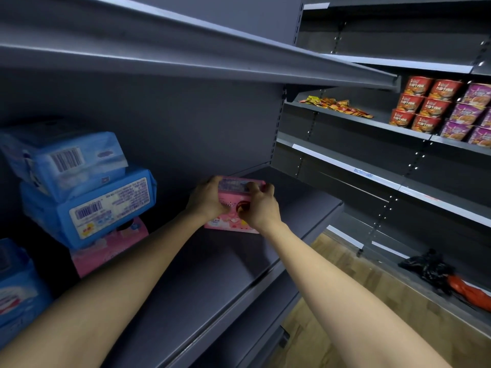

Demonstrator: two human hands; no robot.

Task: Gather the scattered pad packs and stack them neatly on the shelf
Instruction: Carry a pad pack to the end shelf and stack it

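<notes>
- Head view: left hand (206, 199) and right hand (259, 207) both grip the pink pad pack (233, 205), fingers curled around it, on the shelf (212, 274).
- Pack seems light and soft; holding its two ends is probably best.

On the shelf (212, 282): single pack (230, 224) centre, 3-pack stack (87, 208) at 9 o'clock; noodle cups (425, 107) at 2 o'clock.

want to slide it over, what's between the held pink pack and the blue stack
Bare shelf, crossed only by the left forearm, in the head view.
</notes>
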